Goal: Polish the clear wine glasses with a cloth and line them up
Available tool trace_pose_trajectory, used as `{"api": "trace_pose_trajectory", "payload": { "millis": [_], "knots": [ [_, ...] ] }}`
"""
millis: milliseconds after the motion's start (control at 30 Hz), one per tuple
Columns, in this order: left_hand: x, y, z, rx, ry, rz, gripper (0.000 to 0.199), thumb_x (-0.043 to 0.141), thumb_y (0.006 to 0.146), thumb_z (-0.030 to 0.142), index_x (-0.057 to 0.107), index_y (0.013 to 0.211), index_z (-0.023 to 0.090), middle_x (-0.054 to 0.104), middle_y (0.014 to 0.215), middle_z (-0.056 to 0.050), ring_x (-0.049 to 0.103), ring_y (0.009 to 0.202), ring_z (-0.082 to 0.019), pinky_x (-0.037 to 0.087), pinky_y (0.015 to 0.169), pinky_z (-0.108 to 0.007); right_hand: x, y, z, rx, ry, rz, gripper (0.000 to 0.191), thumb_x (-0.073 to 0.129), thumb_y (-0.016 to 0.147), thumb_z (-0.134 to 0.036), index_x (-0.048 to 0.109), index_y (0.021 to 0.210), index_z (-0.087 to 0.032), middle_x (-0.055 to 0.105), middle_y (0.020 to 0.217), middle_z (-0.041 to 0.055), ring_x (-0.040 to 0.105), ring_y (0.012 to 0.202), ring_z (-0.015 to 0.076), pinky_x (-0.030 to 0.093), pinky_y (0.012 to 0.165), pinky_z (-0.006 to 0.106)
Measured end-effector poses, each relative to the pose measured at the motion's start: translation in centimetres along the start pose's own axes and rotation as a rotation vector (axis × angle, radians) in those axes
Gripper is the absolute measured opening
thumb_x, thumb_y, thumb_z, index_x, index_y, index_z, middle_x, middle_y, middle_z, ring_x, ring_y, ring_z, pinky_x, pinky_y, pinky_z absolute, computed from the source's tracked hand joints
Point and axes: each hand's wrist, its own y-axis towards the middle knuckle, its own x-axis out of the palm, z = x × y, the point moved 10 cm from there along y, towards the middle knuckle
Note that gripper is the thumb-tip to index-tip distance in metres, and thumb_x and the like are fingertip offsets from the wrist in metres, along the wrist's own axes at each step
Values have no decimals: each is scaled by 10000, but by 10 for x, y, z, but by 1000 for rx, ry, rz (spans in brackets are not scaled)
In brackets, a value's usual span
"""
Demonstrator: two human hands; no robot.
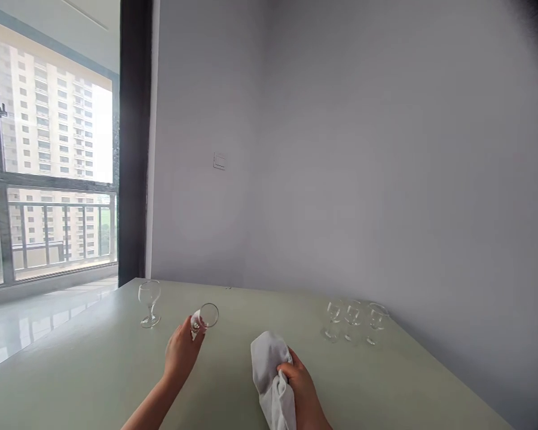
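Observation:
My left hand (182, 349) is closed around a small clear wine glass (207, 315), tilted so that its round rim faces up and to the right. The fingers hide most of its stem and foot. To the right, my right hand (301, 382) grips a white cloth (266, 364), which bunches up above the thumb and hangs down below it. The cloth and the held glass are apart. A stemmed glass (149, 298) stands upright on the table, left of and beyond my left hand.
Several stemmed glasses (352, 313) stand together on the right part of the pale green table (233, 382). A grey wall (341, 179) with a light switch (219, 161) rises behind the table. Tall windows (54, 119) are at the left.

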Motion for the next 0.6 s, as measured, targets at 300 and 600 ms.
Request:
{"api": "trace_pose_trajectory", "payload": {
  "millis": [300, 600],
  "knots": [
    [48, -48, 65, 304, 28, -162, 116, 424, 837, 323, 496, 800, 239, 617, 765, 9, 581, 726, -164, 378, 659, -240, -36, 1, -7, -42, 67, 246, 198, 601, 681, -389, 490, 717, -228, 530, 592, -21, 508, 571, 183, 420, 564, 304],
    [61, -70, 89, 412, 125, -264, 67, 445, 834, 279, 503, 847, 249, 633, 801, 13, 578, 807, -172, 353, 667, -247, 21, -45, -62, -683, -488, 167, 118, 456, 786, -223, 542, 867, -219, 529, 751, -4, 505, 672, 155, 418, 661, 258]
  ]
}}
